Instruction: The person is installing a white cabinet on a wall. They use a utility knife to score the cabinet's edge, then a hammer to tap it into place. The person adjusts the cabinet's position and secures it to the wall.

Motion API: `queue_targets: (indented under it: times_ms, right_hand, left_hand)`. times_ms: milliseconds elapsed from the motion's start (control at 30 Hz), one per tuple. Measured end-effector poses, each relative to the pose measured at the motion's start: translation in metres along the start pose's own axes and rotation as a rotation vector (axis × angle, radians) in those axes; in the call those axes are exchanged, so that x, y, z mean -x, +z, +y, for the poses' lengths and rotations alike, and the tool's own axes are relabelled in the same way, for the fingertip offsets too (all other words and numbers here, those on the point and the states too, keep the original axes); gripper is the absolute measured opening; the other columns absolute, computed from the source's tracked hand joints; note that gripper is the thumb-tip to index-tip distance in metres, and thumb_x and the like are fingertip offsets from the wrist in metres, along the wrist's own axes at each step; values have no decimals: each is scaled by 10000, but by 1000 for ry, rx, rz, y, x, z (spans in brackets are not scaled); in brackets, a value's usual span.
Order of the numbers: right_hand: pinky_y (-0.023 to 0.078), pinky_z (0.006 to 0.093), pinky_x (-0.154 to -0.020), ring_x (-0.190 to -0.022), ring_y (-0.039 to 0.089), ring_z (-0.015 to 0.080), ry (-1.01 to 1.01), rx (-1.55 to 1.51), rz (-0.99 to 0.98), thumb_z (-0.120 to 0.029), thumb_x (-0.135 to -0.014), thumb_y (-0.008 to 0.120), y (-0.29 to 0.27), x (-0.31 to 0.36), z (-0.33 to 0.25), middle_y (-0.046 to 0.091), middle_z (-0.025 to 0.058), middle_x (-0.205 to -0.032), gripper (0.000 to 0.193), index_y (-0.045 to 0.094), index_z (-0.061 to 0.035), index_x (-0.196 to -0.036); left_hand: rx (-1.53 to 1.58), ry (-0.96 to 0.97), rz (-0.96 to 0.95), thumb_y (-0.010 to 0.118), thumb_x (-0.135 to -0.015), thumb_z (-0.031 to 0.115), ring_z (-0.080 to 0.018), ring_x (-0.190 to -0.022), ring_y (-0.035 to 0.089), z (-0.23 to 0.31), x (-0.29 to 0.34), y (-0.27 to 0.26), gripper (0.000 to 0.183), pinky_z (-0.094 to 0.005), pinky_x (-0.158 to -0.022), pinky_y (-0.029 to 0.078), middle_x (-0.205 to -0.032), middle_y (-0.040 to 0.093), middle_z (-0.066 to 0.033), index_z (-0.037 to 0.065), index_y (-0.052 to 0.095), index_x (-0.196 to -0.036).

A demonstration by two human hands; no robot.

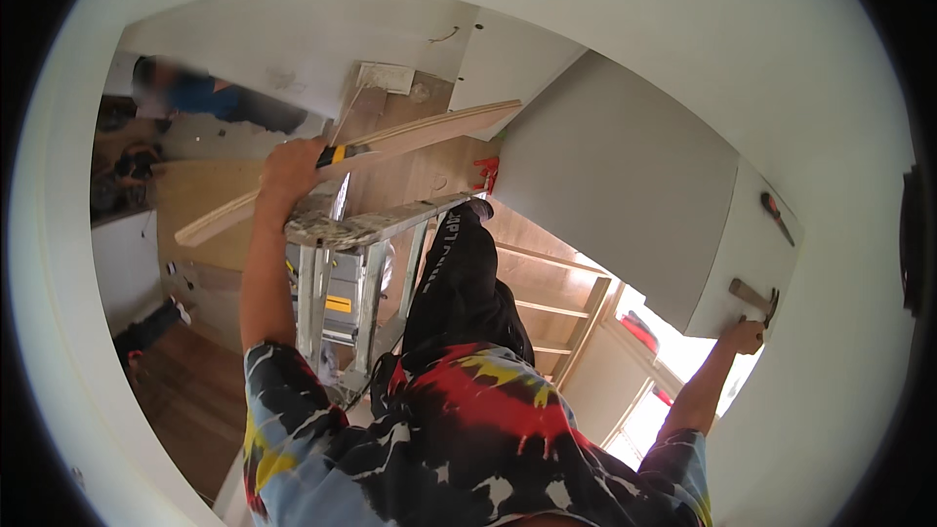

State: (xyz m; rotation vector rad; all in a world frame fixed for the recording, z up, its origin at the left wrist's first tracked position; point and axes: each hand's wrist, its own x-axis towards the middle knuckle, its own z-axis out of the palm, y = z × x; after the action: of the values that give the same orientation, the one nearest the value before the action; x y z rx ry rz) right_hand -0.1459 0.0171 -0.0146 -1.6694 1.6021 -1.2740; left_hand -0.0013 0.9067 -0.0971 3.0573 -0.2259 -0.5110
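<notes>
My left hand (291, 174) is closed round a long, narrow plywood strip (439, 129), which slants up to the right. In the same grip is a hand tool with a black and yellow handle (335, 153) and a short grey blade lying along the strip. My right hand (744, 336), arm stretched out, is closed at the edge of the pale cabinet top (732, 244). It meets the head of a wooden-handled hammer (750, 294) lying there; whether the fingers grip the hammer or the edge is hidden. A tool with an orange and black handle (775, 214) lies farther along the top.
Beside my legs stands a worn, paint-spattered stepladder (361, 226). A large grey panel (625, 176) fills the space between the ladder and the cabinet top. Below are a wooden frame (576, 312) and a red clamp-like object (487, 174). Another person (210, 93) is at upper left.
</notes>
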Motion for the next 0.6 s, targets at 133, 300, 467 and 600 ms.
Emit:
queue_targets:
  times_ms: [133, 300, 467, 600]
  right_hand:
    - [589, 352, -660, -788, 670, 232, -403, -60, -252, -267, -1000, 597, 3, 101, -57, 657, 145, -947, 355, 641, 85, -1024]
    - [578, 338, -726, -841, 695, 211, -641, 18, -1124, -168, -992, 636, -3, 331, -107, 682, 117, -958, 220, 678, 38, -1058]
    - [553, 427, -855, -963, 669, 364, -1129, -318, -1658, -117, -902, 704, -7, 568, -153, 680, 174, -1024, 175, 711, -9, -1039]
    - [498, 443, -965, -1119, 621, 397, -1312, -198, -1888, -223, -857, 766, 2, 660, -169, 677, 232, -1152, 360, 677, -16, -1139]
  left_hand:
    - [11, 39, 46, 683, -832, 161, -394, -869, 706, 5, -5, -6, 201, -508, -772, 548, -886, 721, -188, 63, 654, -1006]
    - [-35, 141, 13, 591, -837, 54, -380, -827, 717, 8, -11, -11, 206, -486, -754, 565, -854, 723, -181, 52, 672, -1027]
    - [-78, 268, 28, 613, -852, 96, -354, -835, 725, 15, -12, -18, 160, -466, -739, 559, -855, 727, -165, 53, 651, -1002]
    - [-187, 347, 69, 616, -853, 112, -297, -809, 737, 21, -11, -21, 190, -416, -722, 555, -821, 733, -117, 57, 674, -1026]
